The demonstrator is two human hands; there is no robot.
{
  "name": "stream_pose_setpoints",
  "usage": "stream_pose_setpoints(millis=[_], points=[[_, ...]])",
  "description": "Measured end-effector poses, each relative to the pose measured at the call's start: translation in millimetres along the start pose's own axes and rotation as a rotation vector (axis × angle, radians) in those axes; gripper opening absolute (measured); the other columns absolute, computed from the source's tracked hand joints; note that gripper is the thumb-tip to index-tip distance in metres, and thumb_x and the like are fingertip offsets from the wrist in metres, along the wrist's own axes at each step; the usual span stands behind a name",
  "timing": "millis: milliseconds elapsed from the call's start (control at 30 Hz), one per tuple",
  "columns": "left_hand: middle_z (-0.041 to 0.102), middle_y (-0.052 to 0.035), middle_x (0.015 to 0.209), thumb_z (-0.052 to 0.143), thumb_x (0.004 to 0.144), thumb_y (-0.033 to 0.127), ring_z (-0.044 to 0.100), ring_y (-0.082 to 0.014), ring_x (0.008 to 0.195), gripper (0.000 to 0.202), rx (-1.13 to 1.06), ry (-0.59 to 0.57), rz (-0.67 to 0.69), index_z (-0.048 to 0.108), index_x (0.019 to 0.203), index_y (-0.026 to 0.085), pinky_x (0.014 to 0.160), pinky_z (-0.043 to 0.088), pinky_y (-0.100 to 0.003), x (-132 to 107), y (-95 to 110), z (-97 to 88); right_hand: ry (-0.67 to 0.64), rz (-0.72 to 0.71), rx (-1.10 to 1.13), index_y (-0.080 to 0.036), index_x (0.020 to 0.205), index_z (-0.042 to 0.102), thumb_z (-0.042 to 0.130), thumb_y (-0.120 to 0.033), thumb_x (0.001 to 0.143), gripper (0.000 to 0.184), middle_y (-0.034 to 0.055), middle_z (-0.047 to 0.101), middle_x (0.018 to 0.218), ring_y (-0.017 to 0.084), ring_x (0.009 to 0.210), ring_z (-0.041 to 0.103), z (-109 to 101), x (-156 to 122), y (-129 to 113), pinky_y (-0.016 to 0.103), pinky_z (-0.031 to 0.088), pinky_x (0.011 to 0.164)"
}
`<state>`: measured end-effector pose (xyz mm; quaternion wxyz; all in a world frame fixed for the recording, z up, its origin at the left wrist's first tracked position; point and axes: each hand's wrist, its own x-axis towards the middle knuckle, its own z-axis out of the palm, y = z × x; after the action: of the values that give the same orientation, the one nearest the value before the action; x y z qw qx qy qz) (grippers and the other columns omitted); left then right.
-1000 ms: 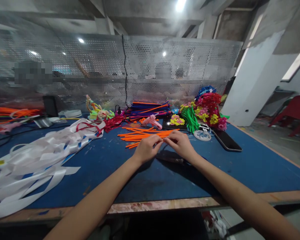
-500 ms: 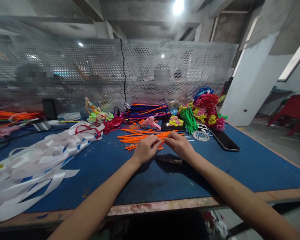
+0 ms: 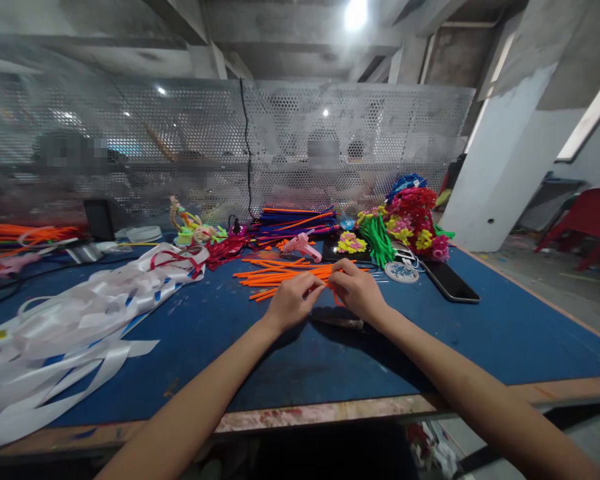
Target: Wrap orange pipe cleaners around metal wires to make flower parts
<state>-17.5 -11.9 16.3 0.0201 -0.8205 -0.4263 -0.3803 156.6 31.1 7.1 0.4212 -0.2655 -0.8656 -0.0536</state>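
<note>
Both my hands meet over the middle of the blue table [image 3: 260, 347]. My left hand [image 3: 293, 301] is closed, pinching an orange pipe cleaner [image 3: 331, 291] near its end. My right hand [image 3: 357, 290] is closed too, its fingers pressed on the same orange pipe cleaner, which bends downward between the two hands. Just beyond my fingers lies a loose pile of orange pipe cleaners [image 3: 275, 272]. A dark tool [image 3: 343, 322], perhaps pliers, lies on the table under my right wrist.
White ribbon [image 3: 75, 327] sprawls over the left side. A pink glue gun [image 3: 304, 246], purple pipe cleaners [image 3: 293, 220], green stems [image 3: 379, 239], finished flowers [image 3: 417, 217] and a phone [image 3: 450, 280] sit behind. A perforated metal screen [image 3: 280, 140] backs the table.
My hands stay together at the same spot. The right hand's fingers have turned, and the orange pipe cleaner now shows a bend below them.
</note>
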Motion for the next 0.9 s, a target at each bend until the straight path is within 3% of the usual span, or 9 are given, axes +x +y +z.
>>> stream_pose_setpoints(millis=[200, 300, 400, 600, 733, 900], points=[[0.06, -0.0007, 0.074, 0.048, 0.087, 0.022, 0.056, -0.0131, 0.069, 0.013, 0.003, 0.045, -0.019, 0.057, 0.078, 0.018, 0.063, 0.043, -0.024, 1, 0, -2.3, 0.052, -0.07, 0.211, -0.018, 0.086, 0.062, 0.055, -0.018, 0.081, 0.008, 0.006, 0.054, 0.089, 0.014, 0.08, 0.054, 2, 0, 5, 0.024, 0.044, 0.068], [0.06, -0.0011, 0.075, 0.049, 0.086, 0.022, 0.057, -0.0137, 0.07, 0.012, 0.013, 0.068, -0.025, 0.057, 0.078, 0.018, 0.064, 0.043, -0.024, 2, -2, -4.5, 0.062, -0.066, 0.303, -0.018, 0.087, 0.065, 0.056, -0.022, 0.082, 0.011, 0.0049, 0.057, 0.08, 0.013, 0.072, 0.055, 2, 2, 6, 0.023, 0.044, 0.065], [0.06, -0.001, 0.076, 0.049, 0.086, 0.022, 0.057, -0.0135, 0.071, 0.012, 0.009, 0.074, -0.017, 0.057, 0.079, 0.018, 0.065, 0.043, -0.024, 2, -2, -5.1, 0.043, 0.059, 0.428, -0.018, 0.077, 0.067, 0.06, -0.027, 0.079, 0.012, 0.0032, 0.06, 0.07, 0.012, 0.063, 0.054, -1, 5, 5, 0.023, 0.042, 0.059], [0.06, -0.0021, 0.076, 0.048, 0.087, 0.022, 0.057, -0.014, 0.072, 0.012, 0.056, 0.039, 0.035, 0.057, 0.081, 0.017, 0.066, 0.043, -0.024, 1, -5, -2.9, -0.16, 0.567, 0.891, -0.015, 0.052, 0.056, 0.056, -0.046, 0.077, 0.04, -0.0042, 0.043, 0.041, 0.006, 0.038, 0.035, 1, 9, 3, 0.019, 0.027, 0.039], [0.061, -0.0034, 0.08, 0.044, 0.089, 0.022, 0.057, -0.0156, 0.075, 0.015, 0.118, -0.033, 0.067, 0.058, 0.085, 0.017, 0.069, 0.044, -0.027, -1, -6, -1.2, -0.143, 0.644, 0.929, -0.015, 0.059, 0.053, 0.058, -0.051, 0.072, 0.039, -0.0048, 0.046, 0.041, 0.005, 0.033, 0.032, 9, 7, 0, 0.018, 0.021, 0.034], [0.062, -0.0049, 0.091, 0.042, 0.09, 0.022, 0.058, -0.0166, 0.085, 0.016, 0.055, -0.039, 0.037, 0.057, 0.095, 0.018, 0.076, 0.045, -0.028, -2, 2, 2.2, 0.045, 0.717, 0.939, -0.02, 0.081, 0.046, 0.071, -0.045, 0.061, 0.041, -0.0067, 0.054, 0.045, 0.008, 0.035, 0.042, 8, 5, -6, 0.017, 0.026, 0.035]])
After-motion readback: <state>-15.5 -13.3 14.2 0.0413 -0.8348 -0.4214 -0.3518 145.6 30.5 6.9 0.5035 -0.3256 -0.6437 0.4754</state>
